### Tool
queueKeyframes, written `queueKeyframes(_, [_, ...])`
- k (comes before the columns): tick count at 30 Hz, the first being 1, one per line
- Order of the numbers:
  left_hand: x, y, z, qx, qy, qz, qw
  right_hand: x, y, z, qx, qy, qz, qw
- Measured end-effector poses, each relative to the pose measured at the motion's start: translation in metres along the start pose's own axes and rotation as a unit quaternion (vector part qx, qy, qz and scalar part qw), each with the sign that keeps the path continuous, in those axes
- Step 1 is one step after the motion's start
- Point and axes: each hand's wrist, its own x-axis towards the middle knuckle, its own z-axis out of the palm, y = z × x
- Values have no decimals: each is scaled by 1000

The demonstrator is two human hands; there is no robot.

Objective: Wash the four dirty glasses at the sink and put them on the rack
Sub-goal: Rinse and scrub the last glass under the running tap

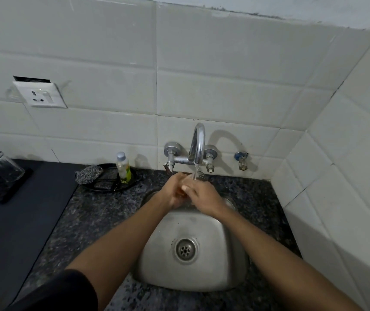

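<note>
1. Both your hands meet at the far edge of the sink, right under the tap, so the running water lands straight on them.
2. Left hand has its fingers curled around something small and amber-tinted; right hand wraps over it from the right. It looks like a glass, but it's mostly hidden, so I can't confirm what either hand grips.
3. My read: left hand steadies, right hand rubs. That explains the overlapping hold.
4. Holding it over the basin keeps runoff going down the drain and not onto the counter.
5. Upturned glasses sit on the dark rack, far left, well apart from the sink. Mouth down lets them drain. Count is unclear, the edge of view cuts them off.
6. Soap bottle and scrubber rest on a dark tray just left of the tap, near your left hand.
7. No other dirty glasses visible by the sink, so this is likely a late one.
</note>
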Motion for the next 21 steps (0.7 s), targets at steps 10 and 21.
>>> queueKeyframes(10, [-1, 4, 6, -22, 2, -5, 1000, 8, -5, -5, -35, 0, -20, 999])
queueKeyframes(21, [-6, 14, 7, 11, 18, 11, 1000, 8, -9, -4, -28, 9, -5, 1000])
